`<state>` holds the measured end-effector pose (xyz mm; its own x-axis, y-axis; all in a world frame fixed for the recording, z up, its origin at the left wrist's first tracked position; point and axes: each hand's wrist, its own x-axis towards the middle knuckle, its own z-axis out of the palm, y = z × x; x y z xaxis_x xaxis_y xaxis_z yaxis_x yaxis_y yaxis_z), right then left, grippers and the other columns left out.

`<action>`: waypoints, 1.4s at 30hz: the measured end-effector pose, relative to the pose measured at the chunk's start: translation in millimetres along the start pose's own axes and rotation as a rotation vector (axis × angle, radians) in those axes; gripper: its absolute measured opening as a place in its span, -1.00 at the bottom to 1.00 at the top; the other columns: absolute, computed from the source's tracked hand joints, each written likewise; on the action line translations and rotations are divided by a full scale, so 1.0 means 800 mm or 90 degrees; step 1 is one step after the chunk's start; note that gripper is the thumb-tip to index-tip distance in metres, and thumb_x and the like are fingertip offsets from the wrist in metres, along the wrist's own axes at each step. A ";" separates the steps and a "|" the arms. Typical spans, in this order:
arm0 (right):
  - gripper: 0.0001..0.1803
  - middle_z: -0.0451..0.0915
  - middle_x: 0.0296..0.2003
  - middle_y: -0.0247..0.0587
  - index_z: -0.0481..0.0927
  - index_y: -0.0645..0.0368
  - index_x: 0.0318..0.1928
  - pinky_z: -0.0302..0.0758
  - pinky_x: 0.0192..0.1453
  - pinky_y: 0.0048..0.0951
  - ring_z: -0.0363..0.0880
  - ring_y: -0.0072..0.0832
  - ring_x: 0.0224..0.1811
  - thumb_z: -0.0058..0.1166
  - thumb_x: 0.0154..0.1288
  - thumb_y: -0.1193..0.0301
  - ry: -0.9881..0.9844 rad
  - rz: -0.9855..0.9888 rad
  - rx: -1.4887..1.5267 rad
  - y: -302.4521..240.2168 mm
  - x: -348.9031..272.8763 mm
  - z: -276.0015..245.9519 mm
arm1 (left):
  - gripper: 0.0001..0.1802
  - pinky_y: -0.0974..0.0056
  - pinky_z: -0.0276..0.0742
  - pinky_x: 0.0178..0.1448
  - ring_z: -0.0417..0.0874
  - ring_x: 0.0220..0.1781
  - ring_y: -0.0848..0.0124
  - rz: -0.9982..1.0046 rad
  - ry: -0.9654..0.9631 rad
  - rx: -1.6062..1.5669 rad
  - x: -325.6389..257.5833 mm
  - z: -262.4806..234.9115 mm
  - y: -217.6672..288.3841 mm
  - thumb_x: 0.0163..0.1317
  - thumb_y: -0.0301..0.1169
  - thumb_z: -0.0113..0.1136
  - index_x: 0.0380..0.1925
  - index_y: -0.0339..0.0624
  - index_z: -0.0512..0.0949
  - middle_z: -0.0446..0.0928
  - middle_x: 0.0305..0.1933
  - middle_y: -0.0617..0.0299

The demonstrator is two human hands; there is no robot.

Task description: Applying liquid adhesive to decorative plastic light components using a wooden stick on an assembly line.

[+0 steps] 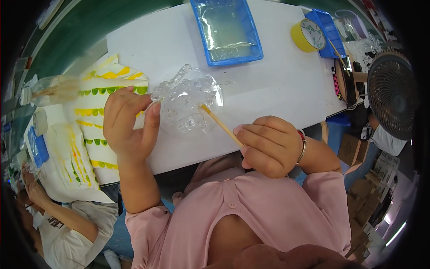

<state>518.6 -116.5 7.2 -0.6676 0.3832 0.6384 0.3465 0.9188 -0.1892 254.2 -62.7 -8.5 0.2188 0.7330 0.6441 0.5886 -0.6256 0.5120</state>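
Between the thumb and forefinger of my left hand (130,119) is a small clear piece (156,96), at the left edge of a round clear plate (218,92). Several glassy, see-through pieces (190,121) lie heaped on the plate; their exact shapes are hard to make out. My right hand (271,145) is closed round a thin wooden stick (221,125) with a darker yellow tip. That tip points up and left, over the right part of the heap; I cannot tell whether it touches a piece.
Beyond the plate stands a blue tray (260,56) of clear liquid. A yellow tape roll (301,36), another blue bin (324,27) and a fan (392,94) are at right. Yellow-green patterned sheets (96,127) and a clear bottle (53,88) lie left, near another person (71,224).
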 end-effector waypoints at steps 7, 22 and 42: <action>-0.84 0.62 -0.33 0.06 0.35 0.26 -0.22 0.54 -0.31 -0.32 0.61 -0.28 -0.42 0.04 0.27 0.50 -0.067 0.075 0.065 0.003 0.028 -0.014 | -0.88 0.16 0.53 -0.07 0.51 -0.43 0.24 0.014 0.005 -0.042 0.003 -0.001 -0.004 -0.06 -0.51 0.35 -0.50 -0.24 0.58 0.48 -0.53 0.18; -0.87 0.64 -0.37 0.00 0.39 0.24 -0.21 0.48 -0.40 -0.36 0.56 -0.29 -0.52 0.01 0.24 0.59 -0.097 0.156 0.229 0.024 0.071 0.003 | -0.87 0.21 0.51 -0.14 0.46 -0.49 0.29 0.011 0.007 -0.091 0.003 0.001 -0.009 -0.07 -0.48 0.37 -0.50 -0.18 0.59 0.45 -0.57 0.23; -0.87 0.65 -0.38 0.04 0.38 0.26 -0.22 0.50 -0.44 -0.41 0.58 -0.32 -0.55 0.00 0.23 0.63 -0.091 0.128 0.192 0.019 0.081 0.010 | -0.86 0.26 0.38 -0.35 0.46 -0.47 0.29 0.015 0.012 -0.093 0.001 0.001 -0.010 -0.06 -0.47 0.38 -0.52 -0.18 0.57 0.45 -0.56 0.24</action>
<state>475.3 -76.9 39.4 -0.6984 0.5483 0.4601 0.2850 0.8027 -0.5239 249.8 -57.0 -12.8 0.2153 0.7133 0.6669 0.4634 -0.6758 0.5732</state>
